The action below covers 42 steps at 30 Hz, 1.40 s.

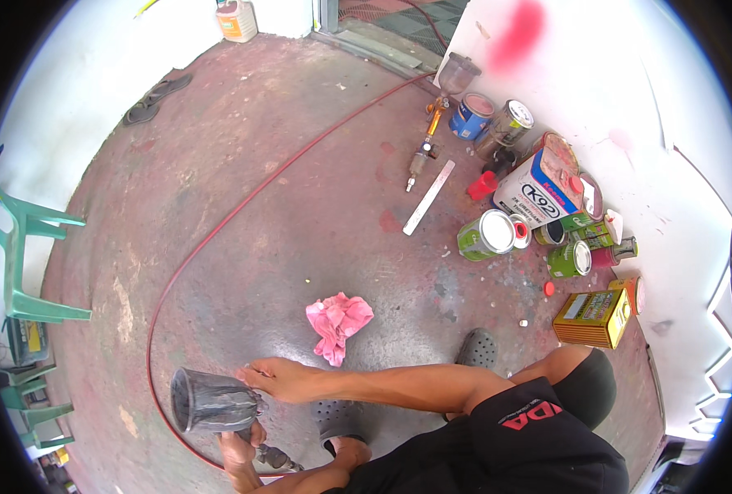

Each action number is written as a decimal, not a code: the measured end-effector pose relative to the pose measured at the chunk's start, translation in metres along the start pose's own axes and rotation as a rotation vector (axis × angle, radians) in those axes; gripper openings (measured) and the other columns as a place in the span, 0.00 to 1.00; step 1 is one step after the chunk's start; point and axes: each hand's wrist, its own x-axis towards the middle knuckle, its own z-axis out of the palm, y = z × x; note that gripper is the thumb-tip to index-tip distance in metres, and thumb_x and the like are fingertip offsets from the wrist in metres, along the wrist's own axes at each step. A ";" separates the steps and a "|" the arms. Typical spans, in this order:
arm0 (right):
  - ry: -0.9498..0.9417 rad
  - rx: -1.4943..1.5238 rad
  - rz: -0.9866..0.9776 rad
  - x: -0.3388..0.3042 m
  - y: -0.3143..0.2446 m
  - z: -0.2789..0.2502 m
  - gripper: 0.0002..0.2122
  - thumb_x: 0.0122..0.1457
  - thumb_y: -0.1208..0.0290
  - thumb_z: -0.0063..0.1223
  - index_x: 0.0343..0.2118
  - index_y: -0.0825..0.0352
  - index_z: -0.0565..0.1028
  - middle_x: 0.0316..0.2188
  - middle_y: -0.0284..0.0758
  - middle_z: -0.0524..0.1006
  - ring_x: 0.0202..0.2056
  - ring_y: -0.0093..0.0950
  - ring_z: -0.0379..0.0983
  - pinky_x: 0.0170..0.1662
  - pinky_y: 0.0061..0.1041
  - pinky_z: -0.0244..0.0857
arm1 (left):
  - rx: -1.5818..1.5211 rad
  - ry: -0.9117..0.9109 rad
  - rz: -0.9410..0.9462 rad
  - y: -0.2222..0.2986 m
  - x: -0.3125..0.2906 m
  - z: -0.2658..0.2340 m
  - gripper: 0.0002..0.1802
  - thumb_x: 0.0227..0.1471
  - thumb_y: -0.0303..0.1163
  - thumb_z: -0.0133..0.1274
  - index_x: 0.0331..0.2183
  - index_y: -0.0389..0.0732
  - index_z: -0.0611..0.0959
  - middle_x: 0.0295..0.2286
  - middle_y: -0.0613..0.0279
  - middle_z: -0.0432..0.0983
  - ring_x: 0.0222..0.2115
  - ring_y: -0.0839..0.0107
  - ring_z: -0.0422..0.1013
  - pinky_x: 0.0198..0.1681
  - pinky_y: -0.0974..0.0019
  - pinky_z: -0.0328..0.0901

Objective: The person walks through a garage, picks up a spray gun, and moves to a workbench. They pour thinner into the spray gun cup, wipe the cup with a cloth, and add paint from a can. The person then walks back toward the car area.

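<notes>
A spray gun with a dark grey, paint-stained cup (209,401) is in front of me at the lower left, cup tipped on its side. My left hand (241,454) is closed around the gun's body below the cup. From the right, my right forearm reaches across, and my right hand (282,380) is at the cup's upper edge near the gun body. Its fingers are drawn together there; whatever they pinch is too small to make out. A crumpled pink cloth (338,326) lies on the floor just beyond my right hand.
A red hose (242,202) curves across the stained floor. Another spray gun (428,142) and a pale flat stick (429,198) lie farther off. Paint cans (486,235) and a large rectangular tin (539,185) crowd the right wall. A green plastic chair (32,247) stands left.
</notes>
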 end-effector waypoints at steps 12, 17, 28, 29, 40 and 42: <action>0.006 -0.223 -0.578 0.013 0.032 -0.006 0.13 0.70 0.62 0.46 0.41 0.69 0.74 0.38 0.41 0.77 0.33 0.41 0.76 0.38 0.43 0.68 | -0.112 0.061 0.055 0.019 -0.008 -0.018 0.44 0.66 0.71 0.41 0.55 0.36 0.79 0.38 0.51 0.83 0.08 0.77 0.59 0.10 0.70 0.53; -0.084 0.049 0.266 -0.004 -0.045 -0.019 0.43 0.61 0.18 0.32 0.12 0.61 0.67 0.14 0.30 0.63 0.18 0.27 0.60 0.26 0.32 0.57 | 0.209 0.066 0.092 -0.002 -0.013 -0.017 0.37 0.66 0.64 0.44 0.43 0.34 0.80 0.17 0.60 0.72 0.10 0.73 0.57 0.14 0.66 0.52; 0.006 0.064 0.164 0.000 -0.011 -0.003 0.35 0.65 0.32 0.48 0.17 0.64 0.66 0.15 0.29 0.63 0.19 0.27 0.62 0.25 0.35 0.57 | -0.018 0.006 0.019 0.011 -0.005 0.002 0.44 0.60 0.70 0.49 0.52 0.35 0.75 0.33 0.51 0.77 0.12 0.73 0.64 0.14 0.68 0.58; 0.077 0.050 0.062 -0.003 -0.010 -0.001 0.34 0.67 0.35 0.48 0.19 0.65 0.67 0.15 0.29 0.63 0.20 0.27 0.64 0.26 0.35 0.60 | -0.049 -0.003 0.006 0.012 -0.002 0.002 0.45 0.59 0.71 0.50 0.53 0.35 0.74 0.35 0.50 0.78 0.12 0.73 0.65 0.14 0.68 0.58; -0.193 0.323 -0.193 0.019 -0.016 -0.022 0.24 0.69 0.58 0.59 0.58 0.68 0.65 0.34 0.36 0.78 0.29 0.22 0.72 0.34 0.29 0.68 | -0.080 -0.016 0.105 0.026 0.008 0.021 0.45 0.64 0.73 0.38 0.52 0.37 0.77 0.41 0.53 0.82 0.08 0.77 0.59 0.10 0.70 0.52; -0.162 0.208 0.015 0.020 -0.028 -0.033 0.25 0.68 0.56 0.60 0.58 0.68 0.67 0.33 0.34 0.77 0.29 0.22 0.71 0.34 0.27 0.68 | -0.064 0.019 0.078 0.023 0.010 0.024 0.45 0.65 0.72 0.36 0.50 0.36 0.78 0.41 0.54 0.83 0.09 0.77 0.58 0.12 0.69 0.52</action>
